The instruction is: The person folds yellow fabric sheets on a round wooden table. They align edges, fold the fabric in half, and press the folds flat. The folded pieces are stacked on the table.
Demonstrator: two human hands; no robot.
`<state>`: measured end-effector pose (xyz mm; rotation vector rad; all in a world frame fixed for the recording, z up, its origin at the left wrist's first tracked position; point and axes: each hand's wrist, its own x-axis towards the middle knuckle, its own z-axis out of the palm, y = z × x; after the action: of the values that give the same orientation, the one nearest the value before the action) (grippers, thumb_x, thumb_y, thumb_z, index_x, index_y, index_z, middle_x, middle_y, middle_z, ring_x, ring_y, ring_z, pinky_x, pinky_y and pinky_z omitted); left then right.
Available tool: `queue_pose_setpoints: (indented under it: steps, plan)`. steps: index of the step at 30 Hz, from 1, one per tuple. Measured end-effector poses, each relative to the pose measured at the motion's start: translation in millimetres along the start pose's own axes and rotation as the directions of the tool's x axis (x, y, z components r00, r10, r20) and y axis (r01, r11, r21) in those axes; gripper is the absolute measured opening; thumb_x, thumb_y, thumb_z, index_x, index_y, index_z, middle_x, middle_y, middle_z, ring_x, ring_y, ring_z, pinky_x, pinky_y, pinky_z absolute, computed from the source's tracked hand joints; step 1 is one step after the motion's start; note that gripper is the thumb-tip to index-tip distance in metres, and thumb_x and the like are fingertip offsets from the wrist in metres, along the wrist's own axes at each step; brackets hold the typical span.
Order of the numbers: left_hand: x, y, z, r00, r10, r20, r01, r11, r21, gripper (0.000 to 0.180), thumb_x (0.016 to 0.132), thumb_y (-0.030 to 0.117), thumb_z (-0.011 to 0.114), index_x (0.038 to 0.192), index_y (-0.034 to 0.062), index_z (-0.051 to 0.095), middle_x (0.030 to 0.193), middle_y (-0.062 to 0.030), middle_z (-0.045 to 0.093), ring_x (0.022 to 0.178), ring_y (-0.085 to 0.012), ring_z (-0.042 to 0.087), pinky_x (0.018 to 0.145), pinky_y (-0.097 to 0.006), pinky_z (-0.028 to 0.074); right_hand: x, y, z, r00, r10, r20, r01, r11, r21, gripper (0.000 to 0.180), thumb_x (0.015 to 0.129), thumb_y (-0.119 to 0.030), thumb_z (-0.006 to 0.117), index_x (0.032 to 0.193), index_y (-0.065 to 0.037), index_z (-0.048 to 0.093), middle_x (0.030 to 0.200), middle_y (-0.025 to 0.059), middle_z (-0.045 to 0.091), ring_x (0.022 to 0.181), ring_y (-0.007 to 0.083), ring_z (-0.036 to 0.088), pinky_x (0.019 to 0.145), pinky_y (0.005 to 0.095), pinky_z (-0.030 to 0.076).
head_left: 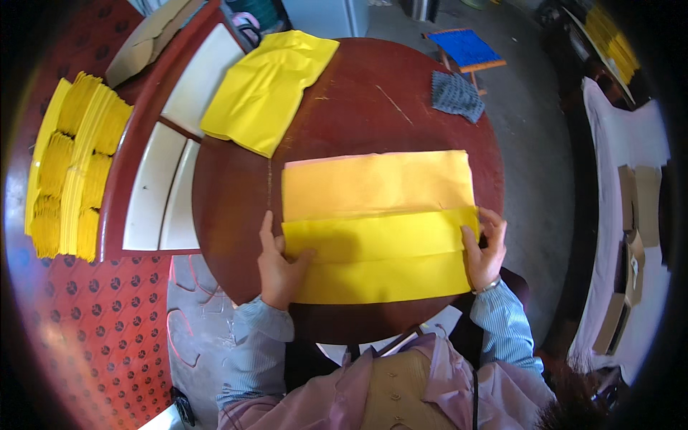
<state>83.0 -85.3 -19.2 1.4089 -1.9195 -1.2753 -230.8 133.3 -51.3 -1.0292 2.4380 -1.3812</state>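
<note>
Nearest, both of the person's hands rest on a large rectangular sheet of yellow paper [380,254] that lies flat on a round, dark red wooden table [358,115], close to its near edge. The left hand [278,261] lies palm down on the sheet's left end, fingers spread and pressing, with the forefinger stretched out along the table beside the paper's edge. The right hand [486,247] is at the right end, thumb on top and fingers curled round the edge, pinching the fold there. The lower, brighter yellow part is folded over, and a crease runs across it from hand to hand; above it the sheet shows a paler orange-yellow face [376,183]. Farther up the table, toward its left rim, lies a loosely folded pile of bright yellow sheets [269,86], partly overhanging a white-panelled red frame [179,129]. At the far right rim sits a small grey patterned cloth [456,93]. Beyond the table, on the grey floor, stands a small stool with a blue woven seat [466,46]. Far left, stacks of folded yellow paper [72,165] rest on a red perforated surface [93,315].
</note>
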Motion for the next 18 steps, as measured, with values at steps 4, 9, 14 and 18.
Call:
queue_pose_setpoints:
  steps: [4, 9, 14, 18]
  plan:
    - [-4.5, 6.5, 3.2, 0.999, 0.002, -0.037, 0.0, 0.998, 0.056, 0.1, 0.088, -0.001, 0.081, 0.166, 0.0046, 0.019, 0.121, -0.024, 0.074, 0.106, -0.0337, 0.076, 0.095, -0.041, 0.062, 1.4, 8.8, 5.1, 0.98, -0.181, -0.082, 0.173, 0.981, -0.089, 0.043, 0.097, -0.009, 0.076, 0.135, -0.009, 0.057, 0.098, 0.0157, 0.076, 0.089, 0.0219, 0.074, 0.084, 0.0339, 0.057]
    - [-7.1, 8.1, 1.2, 0.999, 0.011, -0.038, -0.008, 0.995, 0.096, 0.102, 0.088, 0.002, 0.082, 0.165, -0.0006, 0.016, 0.115, -0.0221, 0.076, 0.103, -0.0315, 0.077, 0.093, -0.037, 0.061, 0.8, 16.0, 6.0, 0.983, -0.169, -0.065, 0.166, 0.985, -0.049, 0.04, 0.099, -0.012, 0.075, 0.135, -0.007, 0.057, 0.101, 0.0136, 0.075, 0.088, 0.0193, 0.073, 0.085, 0.0328, 0.057]
    - [-4.7, 10.9, -0.5, 0.999, 0.014, -0.04, -0.011, 0.997, 0.076, 0.104, 0.087, 0.002, 0.082, 0.165, -0.0045, 0.013, 0.112, -0.0208, 0.077, 0.1, -0.0307, 0.078, 0.093, -0.034, 0.06, 3.6, 13.9, 8.5, 0.979, -0.196, -0.057, 0.194, 0.98, -0.038, 0.039, 0.101, -0.013, 0.072, 0.137, -0.009, 0.056, 0.106, 0.0137, 0.076, 0.095, 0.0218, 0.075, 0.093, 0.0341, 0.058]
    - [-5.6, 9.3, 2.2, 0.996, 0.021, -0.089, -0.019, 1.0, 0.017, 0.101, 0.083, 0.001, 0.085, 0.163, -0.0029, 0.024, 0.107, -0.0194, 0.078, 0.099, -0.0282, 0.078, 0.094, -0.034, 0.06, 3.3, 11.9, 6.7, 0.987, -0.161, -0.026, 0.16, 0.986, -0.039, 0.038, 0.102, -0.014, 0.071, 0.137, -0.009, 0.056, 0.111, 0.0149, 0.076, 0.097, 0.023, 0.075, 0.094, 0.0344, 0.058]
